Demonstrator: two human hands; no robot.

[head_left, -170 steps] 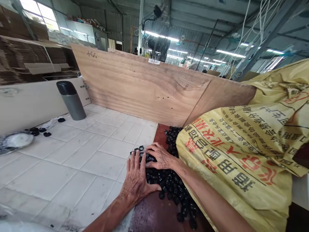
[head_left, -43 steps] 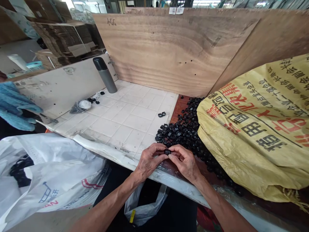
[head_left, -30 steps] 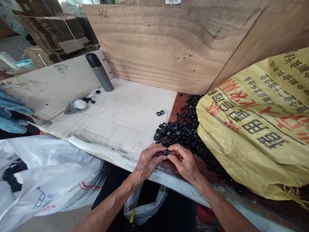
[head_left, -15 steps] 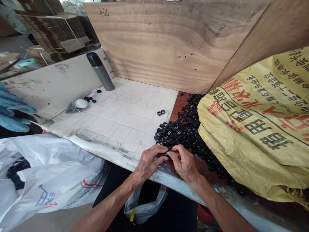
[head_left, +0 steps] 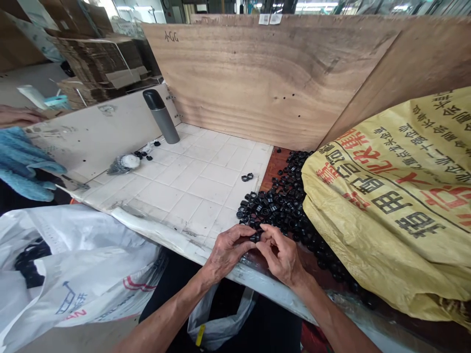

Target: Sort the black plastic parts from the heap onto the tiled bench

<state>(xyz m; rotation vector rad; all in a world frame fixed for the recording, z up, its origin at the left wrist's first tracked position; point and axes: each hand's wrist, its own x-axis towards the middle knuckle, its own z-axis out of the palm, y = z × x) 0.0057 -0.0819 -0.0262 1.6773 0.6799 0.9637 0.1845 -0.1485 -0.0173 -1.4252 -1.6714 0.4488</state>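
Right at the near edge, a white bag (head_left: 241,321) hangs open below the surface (head_left: 184,189), and just above it here are the hands! Left hand (head_left: 225,251), thumb and fingers pinched nearly closed on one side of a small black piece (head_left: 255,237); right hand (head_left: 281,252) meets it from the other side, thumb and fingertips drawn close. Which fingertip presses where, I can't tell. The danger: a piece this small, covered by fingers, could pop out if the pinch slides unevenly, and with the edge so near it might drop off or vanish into the pile of black pieces (head_left: 281,203) just beyond. On the right, the yellow sack (head_left: 371,225) lies against that pile; a forearm nudging it might push loose pieces about. Farther on, two black rings (head_left: 247,177) sit apart from the pile. Far left, a clear bag (head_left: 123,165), then the grey bottle (head_left: 165,123), and behind, the wooden panel (head_left: 250,78).
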